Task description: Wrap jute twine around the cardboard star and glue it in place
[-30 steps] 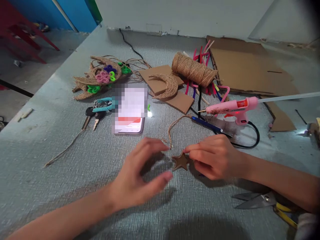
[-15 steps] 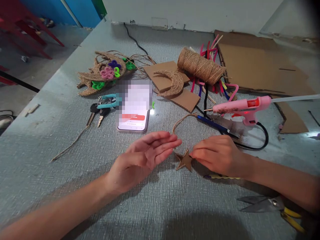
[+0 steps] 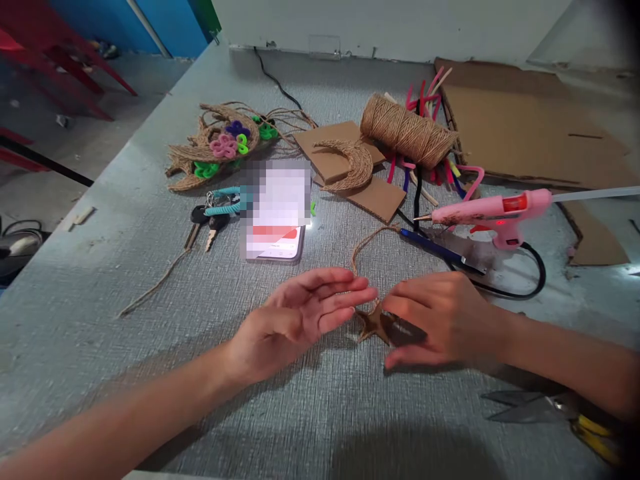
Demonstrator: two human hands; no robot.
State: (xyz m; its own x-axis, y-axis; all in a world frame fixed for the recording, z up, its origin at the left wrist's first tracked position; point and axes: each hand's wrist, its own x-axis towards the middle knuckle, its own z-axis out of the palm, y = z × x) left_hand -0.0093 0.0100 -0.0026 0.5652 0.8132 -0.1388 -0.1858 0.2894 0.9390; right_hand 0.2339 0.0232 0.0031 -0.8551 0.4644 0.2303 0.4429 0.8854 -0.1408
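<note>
A small cardboard star (image 3: 373,325) with twine along its edges lies on the table between my two hands. My left hand (image 3: 303,313) is open, palm turned inward, its stretched fingertips beside the star's upper left. On the star's right is my right hand (image 3: 447,317), thumb spread away from the fingers and nothing visible between them. Its fingertips are close to the star; whether they touch it I cannot tell. A length of twine (image 3: 357,248) curves up from behind my left fingertips toward a blue pen (image 3: 433,247).
A pink glue gun (image 3: 493,212) and open scissors (image 3: 530,407) lie right. Behind are a twine spool (image 3: 407,130), a twine-covered crescent (image 3: 357,167), cardboard (image 3: 520,127) and pipe cleaners (image 3: 473,180). Left are a phone (image 3: 275,250), keys (image 3: 213,227) and twine-covered shapes with flowers (image 3: 223,147).
My right thumb has opened away from the fingers, which were pinched at the star's right point. My left hand stays open beside the star. The whole view has shifted slightly.
</note>
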